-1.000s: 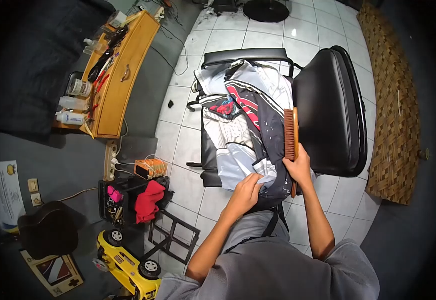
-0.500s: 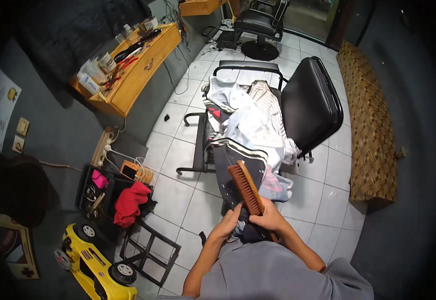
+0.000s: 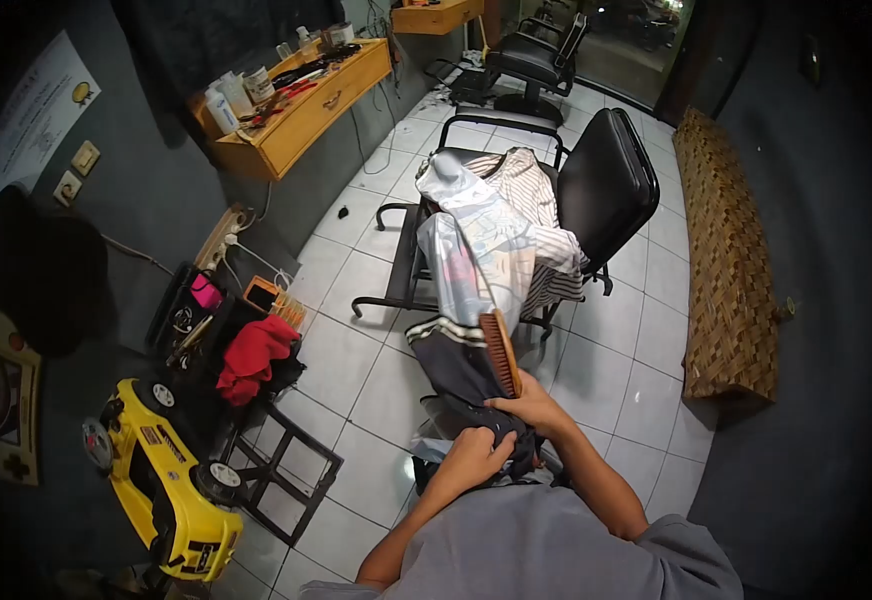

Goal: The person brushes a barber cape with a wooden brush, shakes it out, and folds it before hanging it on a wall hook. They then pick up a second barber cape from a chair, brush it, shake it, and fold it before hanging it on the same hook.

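Observation:
My right hand is closed round a wooden brush, its reddish-brown bristles facing left and its tip pointing away from me. Bunched dark cloth with a striped cream-and-black edge lies below the brush. The fingers of my left hand are curled into the near part of this cloth, close to my body. Beyond it, a pale, partly see-through printed cloth and a striped cloth are heaped over the seat of a black barber chair.
To the left are a yellow toy car, a black metal frame and a red cloth. A wooden wall shelf carries bottles and tools. A woven box stands along the right wall. Another barber chair is at the back.
The dark cloth has been drawn toward me and off the chair heap, exposing more of the pale cloth. My left hand has moved closer in, now gripping the cloth; the brush stands more upright.

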Tool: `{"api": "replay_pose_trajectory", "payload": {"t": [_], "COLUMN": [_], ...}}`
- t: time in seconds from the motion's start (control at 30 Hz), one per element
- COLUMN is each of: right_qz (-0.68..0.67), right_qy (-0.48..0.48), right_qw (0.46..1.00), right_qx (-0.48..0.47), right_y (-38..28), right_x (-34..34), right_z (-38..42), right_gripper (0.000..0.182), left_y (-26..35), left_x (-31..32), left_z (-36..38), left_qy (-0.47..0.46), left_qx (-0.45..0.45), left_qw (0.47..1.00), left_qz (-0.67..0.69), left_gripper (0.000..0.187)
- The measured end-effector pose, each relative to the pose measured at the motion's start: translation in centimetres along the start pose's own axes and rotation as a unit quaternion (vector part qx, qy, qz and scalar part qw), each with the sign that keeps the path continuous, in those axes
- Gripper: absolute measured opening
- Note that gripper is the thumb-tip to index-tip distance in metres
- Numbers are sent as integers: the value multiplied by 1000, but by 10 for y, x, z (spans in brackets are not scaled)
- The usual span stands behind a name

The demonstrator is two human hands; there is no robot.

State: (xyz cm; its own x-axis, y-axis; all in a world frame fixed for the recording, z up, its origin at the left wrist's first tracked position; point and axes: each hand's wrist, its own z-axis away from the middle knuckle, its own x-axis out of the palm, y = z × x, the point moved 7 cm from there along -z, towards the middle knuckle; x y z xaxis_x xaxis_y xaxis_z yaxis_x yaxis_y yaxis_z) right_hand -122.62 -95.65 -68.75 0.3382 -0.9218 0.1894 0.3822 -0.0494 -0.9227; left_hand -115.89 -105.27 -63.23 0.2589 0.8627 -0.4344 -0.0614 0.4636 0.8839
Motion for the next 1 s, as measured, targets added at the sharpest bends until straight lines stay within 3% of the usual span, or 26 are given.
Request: {"api": "replay_pose_trajectory", "payload": {"t": [0.13,0.2,0.27,0.3,0.33,0.37,0.4,0.5,0.53,0.57,0.63,0.67,0.73,0.77,0.83,0.93,0.97,1.0], "right_qz": [34,65,33,5,0,4,8,-21,59,142,123,94,46,101,148,217,276,284], "right_qy": [-41,-39,-38,-39,-35,-63,-92,-150,-202,-252,-234,-212,-157,-126,-74,-33,-23,-21], "right_qw": [998,993,996,997,998,996,994,988,978,957,964,972,984,986,984,976,953,948], "right_qx": [-46,-90,-76,-61,-60,-57,-55,-2,-2,-7,-31,-46,-73,-42,-68,-14,-119,-139], "right_y": [30,37,37,38,40,43,46,57,64,70,68,74,75,74,97,86,72,71], "right_x": [10,4,-3,-6,-12,-14,-13,-7,-1,5,-8,-13,-33,-46,-65,-63,-55,-48], "right_z": [33,62,100,123,146,166,186,242,260,275,296,322,346,357,371,391,393,393], "right_gripper": [51,53,55,57,57,58,58,58,59,59,59,60,62,59,50,42,38,36], "left_y": [-11,-19,-44,-43,-50,-50,-46,3,-3,-3,5,5,2,5,0,-7,-9,-6], "left_x": [15,18,17,28,20,8,20,68,91,104,134,146,171,176,189,193,192,185], "left_z": [54,86,107,118,124,132,136,157,166,177,190,213,240,250,272,296,305,315], "left_qy": [-160,-225,-176,-182,-52,82,81,160,112,112,63,56,-51,-51,-103,-58,-43,-8], "left_qx": [-12,-3,-90,-96,-115,-125,-123,76,79,76,136,136,139,138,15,34,22,36], "left_qw": [984,967,937,936,984,988,988,966,969,969,949,948,981,981,994,998,999,999], "left_qz": [75,124,287,285,124,-45,-51,-189,-207,-208,-277,-283,-124,-127,-8,-17,-7,12], "left_gripper": [31,35,64,64,75,88,88,102,85,85,61,61,41,41,36,26,24,23]}}
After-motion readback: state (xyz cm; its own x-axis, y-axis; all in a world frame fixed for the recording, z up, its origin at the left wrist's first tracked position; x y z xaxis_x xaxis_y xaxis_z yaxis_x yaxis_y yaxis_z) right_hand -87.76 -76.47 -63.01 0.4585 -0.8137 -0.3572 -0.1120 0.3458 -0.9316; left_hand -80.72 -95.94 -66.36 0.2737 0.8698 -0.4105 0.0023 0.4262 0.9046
